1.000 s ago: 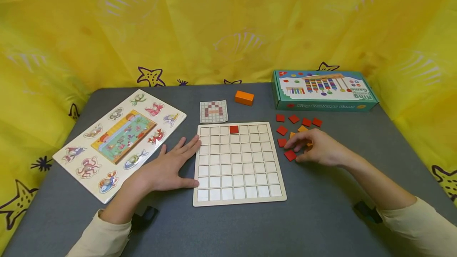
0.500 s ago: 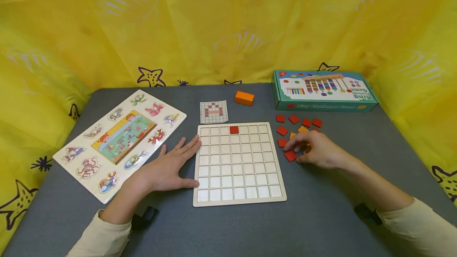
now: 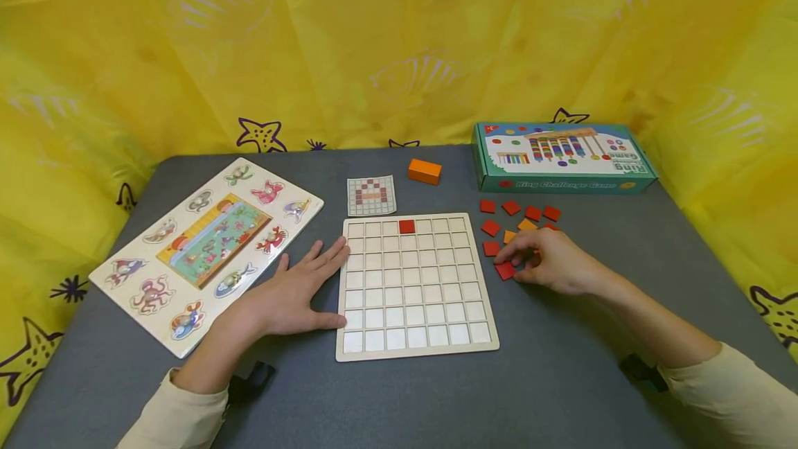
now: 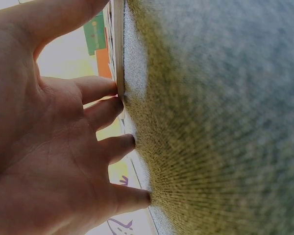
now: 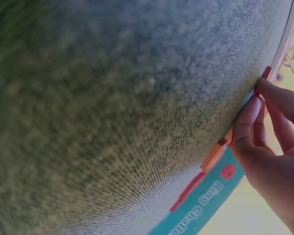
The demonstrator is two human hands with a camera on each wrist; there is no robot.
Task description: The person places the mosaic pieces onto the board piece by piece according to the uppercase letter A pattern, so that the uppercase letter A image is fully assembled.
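Note:
A pale wooden grid board (image 3: 418,356) lies flat on the grey table, with one red square tile (image 3: 406,226) set in its top row. My left hand (image 3: 293,296) rests at the board's left edge, fingers spread and straight; in the left wrist view, fingertips touch the board's side and the tabletop. To the right of the board, my right hand (image 3: 557,262) pinches another red tile (image 3: 505,271) between thumb and forefinger, low over the table. Around that hand lie several loose red tiles (image 3: 490,228) and orange tiles (image 3: 527,225), some partly hidden under it.
Behind the board lie a small pattern card (image 3: 370,196) and an orange block (image 3: 424,172). A green game box (image 3: 567,186) stands at the back right. On the left is a sea-animal puzzle board (image 3: 140,248). A yellow patterned cloth (image 3: 349,54) hangs behind the table.
The head view has shifted very slightly. Both hands stay in nearly the same place, the right one still with its fingertips at the red tile.

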